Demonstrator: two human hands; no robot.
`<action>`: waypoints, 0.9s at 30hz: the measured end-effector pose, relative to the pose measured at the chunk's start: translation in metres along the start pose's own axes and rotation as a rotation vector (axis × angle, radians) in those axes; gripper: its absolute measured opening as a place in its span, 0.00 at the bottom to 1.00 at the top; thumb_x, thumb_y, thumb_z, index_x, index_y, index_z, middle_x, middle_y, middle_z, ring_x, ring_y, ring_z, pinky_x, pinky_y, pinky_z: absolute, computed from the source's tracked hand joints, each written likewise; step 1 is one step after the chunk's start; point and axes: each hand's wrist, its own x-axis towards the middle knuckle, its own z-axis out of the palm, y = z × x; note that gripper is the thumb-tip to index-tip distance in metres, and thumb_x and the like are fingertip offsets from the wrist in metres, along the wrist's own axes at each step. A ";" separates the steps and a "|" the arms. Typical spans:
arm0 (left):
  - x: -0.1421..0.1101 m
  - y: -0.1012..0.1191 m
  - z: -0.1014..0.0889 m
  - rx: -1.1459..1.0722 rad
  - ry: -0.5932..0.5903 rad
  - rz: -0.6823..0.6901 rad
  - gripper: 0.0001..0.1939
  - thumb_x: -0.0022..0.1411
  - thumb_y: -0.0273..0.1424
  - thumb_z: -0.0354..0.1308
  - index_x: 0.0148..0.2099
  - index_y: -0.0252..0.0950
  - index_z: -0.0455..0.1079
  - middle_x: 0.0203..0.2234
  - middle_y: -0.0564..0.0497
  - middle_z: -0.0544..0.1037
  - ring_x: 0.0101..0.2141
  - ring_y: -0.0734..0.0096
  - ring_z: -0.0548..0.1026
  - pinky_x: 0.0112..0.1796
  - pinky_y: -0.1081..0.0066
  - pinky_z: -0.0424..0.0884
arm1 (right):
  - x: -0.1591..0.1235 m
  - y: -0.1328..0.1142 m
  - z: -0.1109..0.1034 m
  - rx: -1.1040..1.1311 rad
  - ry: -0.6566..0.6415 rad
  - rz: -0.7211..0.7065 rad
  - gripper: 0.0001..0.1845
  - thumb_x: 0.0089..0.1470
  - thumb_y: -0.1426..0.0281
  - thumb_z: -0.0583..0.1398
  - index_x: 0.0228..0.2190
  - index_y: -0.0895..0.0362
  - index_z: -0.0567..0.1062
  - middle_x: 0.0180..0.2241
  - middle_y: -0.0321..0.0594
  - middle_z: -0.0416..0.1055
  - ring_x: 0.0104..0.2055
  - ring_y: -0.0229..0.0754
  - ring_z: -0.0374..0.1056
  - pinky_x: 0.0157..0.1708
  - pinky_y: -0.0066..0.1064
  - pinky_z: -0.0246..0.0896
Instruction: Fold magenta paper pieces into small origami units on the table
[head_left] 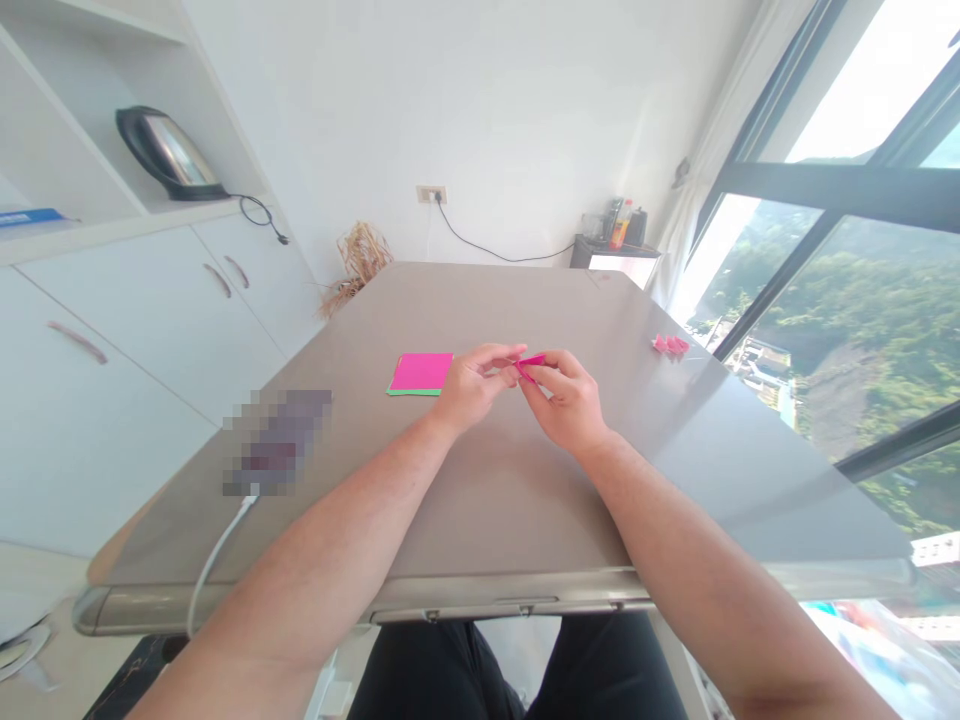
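Observation:
Above the middle of the table, a small folded piece of pink paper (533, 362) is held between my two hands. My right hand (566, 395) pinches it with thumb and fingers. My left hand (480, 380) has its fingertips closed at the paper's left edge, with the index finger stretched along the top. Parts of the paper are hidden behind the fingers. Just left of my left hand lies a stack of square paper (422, 372), bright pink on top with a green sheet showing along the bottom edge.
Several small pink folded paper pieces (670, 345) lie at the table's right side. A blurred-out device (281, 440) with a white cable (217, 550) is at the left. Dried plants (364, 250) stand beyond the far left corner, and bottles (621, 225) on a small cabinet behind the table.

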 end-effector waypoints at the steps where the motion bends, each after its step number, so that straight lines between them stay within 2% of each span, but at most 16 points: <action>1: 0.000 0.001 0.000 0.027 0.011 0.030 0.16 0.58 0.37 0.67 0.48 0.40 0.79 0.43 0.46 0.81 0.43 0.63 0.78 0.43 0.63 0.77 | 0.000 0.000 0.000 -0.001 0.001 -0.004 0.08 0.60 0.70 0.60 0.37 0.51 0.80 0.39 0.43 0.74 0.38 0.41 0.73 0.36 0.34 0.71; 5: -0.002 0.005 -0.002 0.220 -0.030 0.162 0.09 0.62 0.36 0.62 0.44 0.40 0.78 0.39 0.49 0.82 0.40 0.67 0.80 0.43 0.66 0.76 | 0.000 0.002 -0.002 0.038 -0.044 -0.003 0.09 0.60 0.72 0.58 0.38 0.53 0.79 0.38 0.44 0.73 0.37 0.41 0.71 0.36 0.34 0.69; 7: -0.002 0.007 -0.005 0.302 -0.075 0.173 0.09 0.63 0.34 0.61 0.46 0.41 0.77 0.38 0.50 0.82 0.39 0.68 0.80 0.42 0.67 0.76 | 0.001 0.004 -0.004 0.091 -0.093 0.023 0.08 0.59 0.72 0.57 0.36 0.54 0.78 0.38 0.43 0.72 0.35 0.39 0.70 0.34 0.33 0.69; 10: -0.002 0.009 -0.010 0.290 -0.140 0.101 0.12 0.63 0.33 0.59 0.50 0.42 0.73 0.39 0.51 0.83 0.39 0.67 0.81 0.43 0.66 0.76 | 0.004 0.006 -0.009 0.197 -0.174 0.114 0.07 0.59 0.70 0.58 0.33 0.54 0.77 0.36 0.42 0.73 0.34 0.39 0.70 0.34 0.32 0.69; 13: -0.001 0.009 -0.013 0.243 -0.281 -0.030 0.07 0.63 0.33 0.60 0.42 0.38 0.73 0.34 0.50 0.82 0.37 0.66 0.82 0.42 0.64 0.76 | 0.009 0.005 -0.017 0.265 -0.270 0.275 0.08 0.56 0.66 0.61 0.28 0.55 0.77 0.32 0.40 0.73 0.33 0.39 0.70 0.34 0.32 0.68; 16: -0.001 0.010 -0.012 0.194 -0.424 -0.168 0.07 0.61 0.34 0.61 0.37 0.36 0.71 0.29 0.50 0.81 0.32 0.66 0.81 0.36 0.65 0.76 | 0.014 0.005 -0.027 0.317 -0.447 0.469 0.09 0.54 0.64 0.62 0.26 0.55 0.76 0.29 0.38 0.74 0.29 0.38 0.68 0.30 0.32 0.65; 18: -0.001 0.011 -0.011 0.172 -0.446 -0.225 0.07 0.60 0.34 0.62 0.36 0.35 0.70 0.28 0.50 0.80 0.29 0.68 0.80 0.33 0.67 0.75 | 0.017 0.005 -0.033 0.361 -0.594 0.553 0.09 0.54 0.65 0.61 0.26 0.56 0.76 0.26 0.37 0.74 0.29 0.39 0.69 0.30 0.32 0.64; 21: -0.001 0.014 -0.009 0.159 -0.435 -0.268 0.09 0.59 0.35 0.63 0.34 0.35 0.70 0.27 0.49 0.80 0.26 0.70 0.78 0.31 0.68 0.74 | 0.020 0.006 -0.038 0.407 -0.721 0.598 0.10 0.55 0.65 0.60 0.27 0.56 0.76 0.25 0.37 0.74 0.30 0.40 0.70 0.31 0.32 0.63; 27: 0.001 0.016 -0.015 0.146 -0.487 -0.258 0.10 0.59 0.37 0.63 0.35 0.34 0.72 0.29 0.49 0.80 0.26 0.73 0.76 0.31 0.69 0.71 | 0.021 0.006 -0.042 0.429 -0.739 0.604 0.12 0.57 0.61 0.60 0.28 0.56 0.76 0.24 0.37 0.75 0.29 0.40 0.70 0.31 0.32 0.62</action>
